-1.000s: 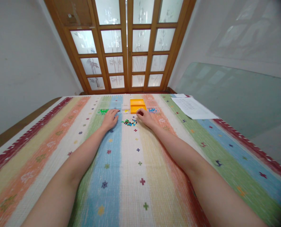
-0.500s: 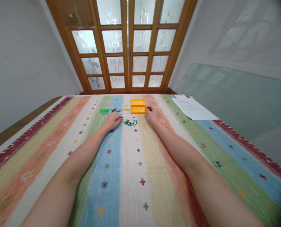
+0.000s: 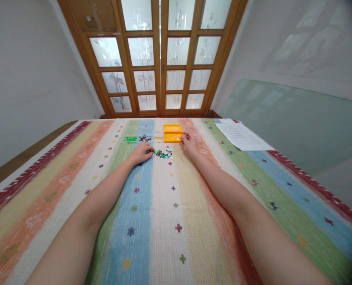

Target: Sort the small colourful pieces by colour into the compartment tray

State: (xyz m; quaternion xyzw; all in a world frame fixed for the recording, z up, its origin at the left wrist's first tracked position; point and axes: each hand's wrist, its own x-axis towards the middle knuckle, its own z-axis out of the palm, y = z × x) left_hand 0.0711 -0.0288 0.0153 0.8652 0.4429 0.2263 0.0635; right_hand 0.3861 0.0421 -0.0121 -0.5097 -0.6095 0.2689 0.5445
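My left hand [image 3: 142, 153] rests on the cloth with its fingers curled at the left edge of a small pile of mixed beads or tiny pieces [image 3: 163, 154], green, brown, blue and pale. Whatever is in its fingertips is too small to make out. At the right edge of an open orange box [image 3: 173, 133], my right hand [image 3: 190, 144] has its fingertips together over the rim. Pale bits lie in the box's near half; anything in those fingers is hidden. Left of it, clear boxes hold green pieces [image 3: 131, 139], brown pieces [image 3: 144, 139] and a few yellow pieces [image 3: 158, 139].
A striped, patterned tablecloth [image 3: 164, 221] covers the table. Printed white paper [image 3: 241, 136] lies at the back right. Behind the right hand is a faint clear box. A glazed wooden door [image 3: 161, 67] stands beyond the table, with walls on both sides.
My left fingers have curled in at the pile's edge. My right fingertips have shifted slightly left, over the orange box's near half. The boxes have stayed put.
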